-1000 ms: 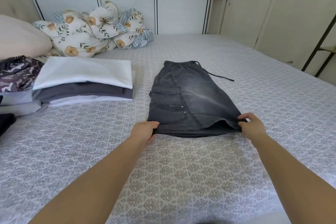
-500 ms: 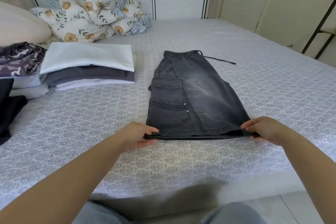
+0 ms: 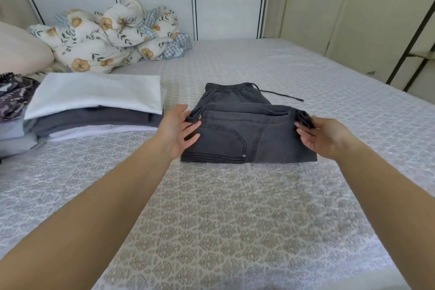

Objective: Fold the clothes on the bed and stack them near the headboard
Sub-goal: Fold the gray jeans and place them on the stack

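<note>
Fingers [image 3: 188, 128] of your left hand [image 3: 175, 130] pinch the left corner of the hem of the dark grey shorts [image 3: 244, 135], thumb on top and the other fingers spread underneath, while your right hand [image 3: 322, 136] grasps the right corner the same way — that corner is bunched and blurred against your fingertips. Both corners are raised off the bed [image 3: 223, 207], and the lower half of the shorts is turned over toward the waistband [image 3: 231, 88], so the fold line lies nearest you and the hem edge hangs across the middle of the garment. You can see the elastic waistband lying flat beyond the raised edge, with the drawstring [image 3: 281, 95] trailing off to the right over the patterned bedspread. The shorts sit near the centre of the bed, apart from the stack of folded clothes [image 3: 94, 110] to your left, whose top piece is white with dark grey and pale layers beneath. Further left, a patterned dark garment [image 3: 14, 99] lies on more pale folded pieces at the frame's edge. Behind the stack rest a cream pillow [image 3: 21, 52] and a crumpled floral quilt [image 3: 108, 35], set against a white panelled wardrobe [image 3: 153, 2].
</note>
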